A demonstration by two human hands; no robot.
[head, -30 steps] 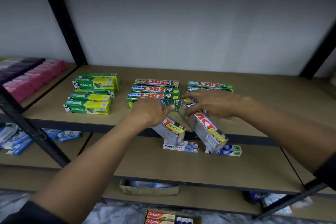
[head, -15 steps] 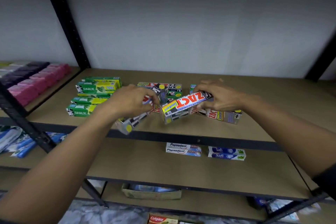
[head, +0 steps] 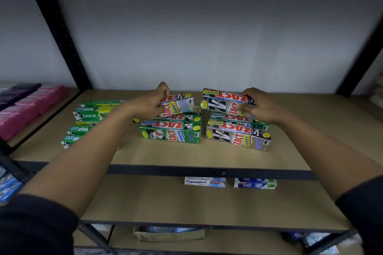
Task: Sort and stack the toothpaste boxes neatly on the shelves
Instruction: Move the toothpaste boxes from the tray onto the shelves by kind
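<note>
My left hand (head: pixel 154 102) grips a silver Zact Smokers box (head: pixel 178 104), held tilted just above the green Zact Whitening stack (head: pixel 172 132) at the shelf's middle. My right hand (head: pixel 259 105) grips a second silver Zact Smokers box (head: pixel 223 101) over the right pile, where a green Zact box (head: pixel 238 119) lies behind another silver Zact Smokers box (head: pixel 238 136). Green Darlie boxes (head: pixel 89 115) are stacked at the left, partly hidden by my left forearm. All rest on the tan shelf board (head: pixel 186 155).
Pink and purple packs (head: pixel 27 105) fill the neighbouring shelf at the left. On the lower shelf lie a Pepsodent box (head: pixel 205 182) and Safi boxes (head: pixel 255 184). A black upright (head: pixel 62 41) stands at the back left, and a cardboard tray (head: pixel 169 234) sits lower down.
Both hands have lifted their silver Zact boxes from the shelf's front edge back over the stacks. The two boxes, close together half a second ago, are now apart, one above each pile.
</note>
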